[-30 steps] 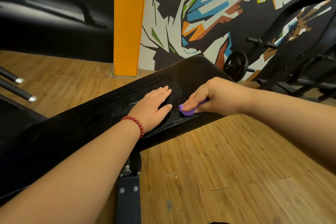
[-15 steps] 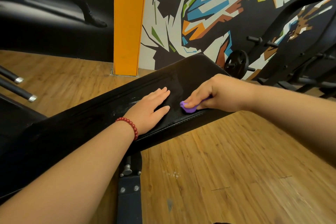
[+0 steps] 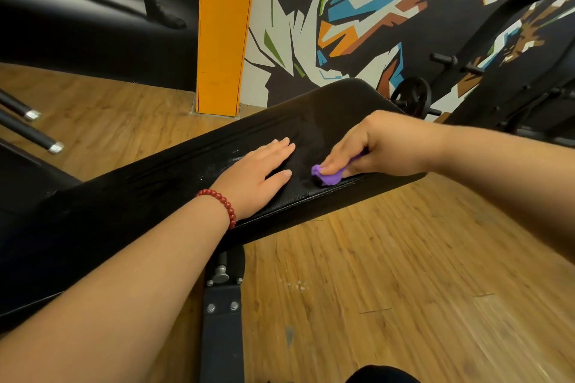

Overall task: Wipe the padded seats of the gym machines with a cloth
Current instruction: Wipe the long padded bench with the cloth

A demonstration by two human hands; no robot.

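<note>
A long black padded bench seat (image 3: 161,183) runs across the view from lower left to upper right. My left hand (image 3: 258,176), with a red bead bracelet at the wrist, rests flat on the pad with straight fingers. Just to its right, my right hand (image 3: 376,146) grips a bunched purple cloth (image 3: 326,176) and presses it onto the pad near the front edge. Most of the cloth is hidden under my fingers.
A metal support post (image 3: 221,314) stands under the bench on the wooden floor (image 3: 389,274). An orange pillar (image 3: 222,34) and a painted wall stand behind. A black machine frame with a weight plate (image 3: 412,96) is at right; two bar ends (image 3: 43,140) poke in at left.
My right hand with the cloth has slid slightly toward the near edge of the pad and closer to my left hand. The left hand stays flat in place.
</note>
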